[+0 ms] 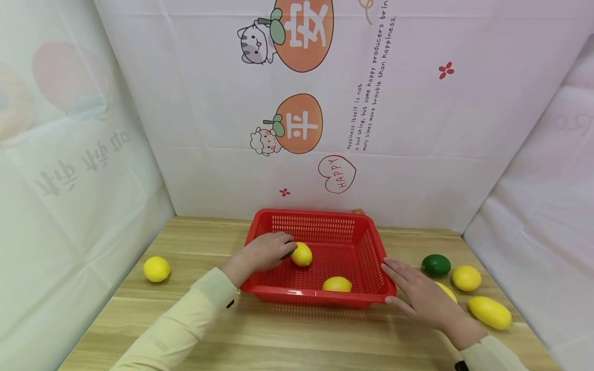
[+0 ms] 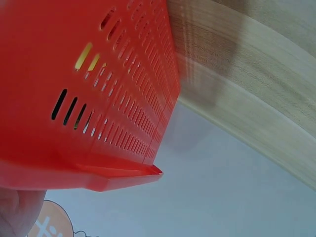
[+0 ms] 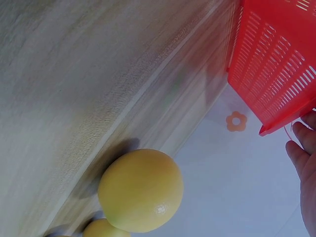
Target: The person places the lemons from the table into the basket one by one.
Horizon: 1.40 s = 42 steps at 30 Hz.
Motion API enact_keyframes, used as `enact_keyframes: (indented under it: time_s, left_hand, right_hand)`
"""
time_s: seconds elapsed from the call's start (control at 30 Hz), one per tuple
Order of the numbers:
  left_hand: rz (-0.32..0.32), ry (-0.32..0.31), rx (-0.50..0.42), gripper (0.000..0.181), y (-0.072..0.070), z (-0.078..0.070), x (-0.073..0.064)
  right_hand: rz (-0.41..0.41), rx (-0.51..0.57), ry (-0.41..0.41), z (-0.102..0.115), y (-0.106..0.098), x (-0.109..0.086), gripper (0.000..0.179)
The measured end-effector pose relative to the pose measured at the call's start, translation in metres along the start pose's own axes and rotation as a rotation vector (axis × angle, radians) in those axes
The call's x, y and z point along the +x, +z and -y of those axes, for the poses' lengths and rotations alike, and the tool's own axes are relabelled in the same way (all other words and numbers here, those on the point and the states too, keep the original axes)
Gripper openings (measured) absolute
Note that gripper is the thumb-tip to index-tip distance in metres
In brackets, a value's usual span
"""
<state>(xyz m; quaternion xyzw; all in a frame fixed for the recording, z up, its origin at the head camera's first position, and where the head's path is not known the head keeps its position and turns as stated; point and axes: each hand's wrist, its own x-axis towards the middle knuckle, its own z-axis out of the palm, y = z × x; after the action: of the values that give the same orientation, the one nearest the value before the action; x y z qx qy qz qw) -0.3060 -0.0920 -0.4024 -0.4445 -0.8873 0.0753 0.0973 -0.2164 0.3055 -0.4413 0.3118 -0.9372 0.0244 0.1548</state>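
Observation:
A red plastic basket (image 1: 320, 296) with slotted walls stands on the wooden table. My left hand (image 1: 266, 251) reaches over its left side and holds a dark oval fruit (image 1: 289, 250), mostly hidden under the fingers. Beside that fruit a yellow lemon (image 1: 302, 254) lies in the basket, and another lemon (image 1: 337, 284) sits near the front wall. My right hand (image 1: 419, 296) rests its extended fingers on the basket's right rim. In the left wrist view, the basket wall (image 2: 113, 89) hides most of that hand; dark and yellow patches show through the slots.
A lemon (image 1: 157, 269) lies alone at the left. Right of the basket are a dark green fruit (image 1: 436, 265), a round yellow fruit (image 1: 466, 278), a long yellow fruit (image 1: 490, 312) and a yellow fruit (image 1: 447, 291) partly behind my right hand. Printed white cloth (image 1: 209, 170) walls the table.

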Motion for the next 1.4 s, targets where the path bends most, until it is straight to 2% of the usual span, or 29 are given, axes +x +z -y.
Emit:
enact_keyframes:
  time_s: [0.27,0.57,1.07,1.3,1.4]
  left_hand:
    - [0.043,-0.027,-0.01,0.046,0.002,-0.001,-0.0007]
    - [0.056,-0.034,-0.019,0.051,0.0005,-0.0003,-0.0023]
    - [0.037,-0.052,-0.02,0.048,0.0017,0.0045,-0.0047]
    - [-0.006,-0.048,-0.043,0.044,-0.0004,0.0058,-0.0063]
    - [-0.007,-0.043,-0.035,0.044,-0.0023,0.0064,-0.0072]
  right_hand:
    - [0.002,0.009,0.002,0.0016,-0.0015,0.0004,0.069]
    - [0.014,0.012,0.016,0.002,-0.0012,0.0005,0.07]
    - [0.013,0.024,0.025,0.0025,-0.0013,0.0,0.07]
    - [0.006,0.021,0.016,0.0029,-0.0019,-0.0002,0.069]
    - [-0.002,0.022,0.007,0.0034,-0.0028,-0.0002,0.069]
